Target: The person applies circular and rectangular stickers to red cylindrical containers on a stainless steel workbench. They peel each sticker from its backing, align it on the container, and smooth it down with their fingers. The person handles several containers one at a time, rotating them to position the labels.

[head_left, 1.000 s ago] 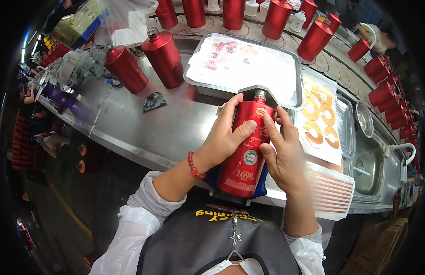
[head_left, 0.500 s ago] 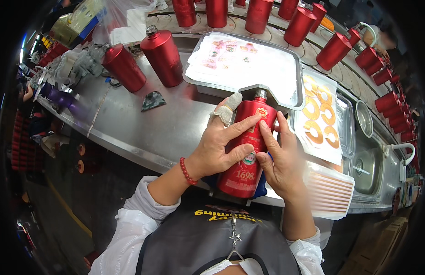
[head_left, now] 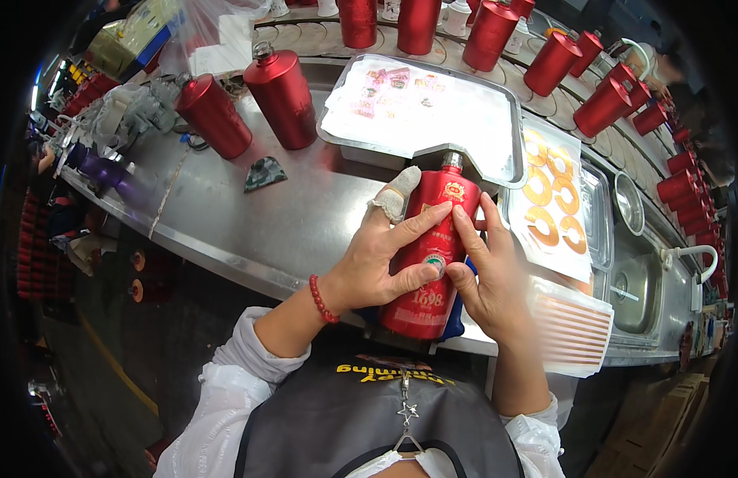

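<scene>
A red bottle (head_left: 420, 313) with a clear stopper, gold print and a small round green-and-white label lies tilted before me, its neck pointing away. My left hand (head_left: 377, 255) holds it from the left, index fingertip and thumb pressed on its front; a pale cloth cover wraps one finger. From the right, my right hand (head_left: 490, 279) grips the same bottle, its fingers along the upper front and the thumb lower down. The index fingertips nearly meet below the gold emblem. Blue cloth (head_left: 455, 320) shows beneath the bottle.
Beyond the bottle sits a metal tray (head_left: 518, 171) with white sheets and small labels. Gold ring-shaped stickers (head_left: 538, 191) and a striped sheet (head_left: 572, 327) lie right, near a sink (head_left: 636, 299). Two red bottles (head_left: 281, 99) stand left. A curved conveyor (head_left: 293, 36) carries more.
The bottles on the conveyor have moved to the right. My left thumb has slid slightly down the bottle's front; both hands otherwise keep their places on it.
</scene>
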The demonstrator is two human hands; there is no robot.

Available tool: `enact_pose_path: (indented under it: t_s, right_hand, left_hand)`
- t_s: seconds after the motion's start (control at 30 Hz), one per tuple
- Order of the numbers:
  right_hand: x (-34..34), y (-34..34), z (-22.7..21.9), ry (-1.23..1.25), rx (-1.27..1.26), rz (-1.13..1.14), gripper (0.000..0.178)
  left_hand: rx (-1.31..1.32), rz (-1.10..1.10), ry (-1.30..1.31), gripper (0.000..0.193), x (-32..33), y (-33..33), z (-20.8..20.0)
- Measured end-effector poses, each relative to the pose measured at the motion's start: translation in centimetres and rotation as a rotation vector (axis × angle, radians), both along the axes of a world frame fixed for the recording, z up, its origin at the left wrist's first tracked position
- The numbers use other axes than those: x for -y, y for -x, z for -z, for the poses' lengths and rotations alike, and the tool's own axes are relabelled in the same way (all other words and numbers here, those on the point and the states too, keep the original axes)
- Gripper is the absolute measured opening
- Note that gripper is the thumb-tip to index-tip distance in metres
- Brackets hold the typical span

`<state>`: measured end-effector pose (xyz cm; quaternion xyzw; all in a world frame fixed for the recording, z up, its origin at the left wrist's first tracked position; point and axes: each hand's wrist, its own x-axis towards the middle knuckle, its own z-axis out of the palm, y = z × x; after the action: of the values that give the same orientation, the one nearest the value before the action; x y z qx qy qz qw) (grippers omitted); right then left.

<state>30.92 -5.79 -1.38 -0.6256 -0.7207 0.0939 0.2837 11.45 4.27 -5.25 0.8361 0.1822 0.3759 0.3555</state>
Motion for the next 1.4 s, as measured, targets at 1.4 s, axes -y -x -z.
enact_pose_path:
  t_s: [1.4]
  right_hand:
    - [-3.2, -0.3, 1.6, 0.022, -0.398, 0.200, 0.071]
  left_hand:
    - [0.160, -0.014, 0.680, 0.050, -3.3, -3.8, 0.5]
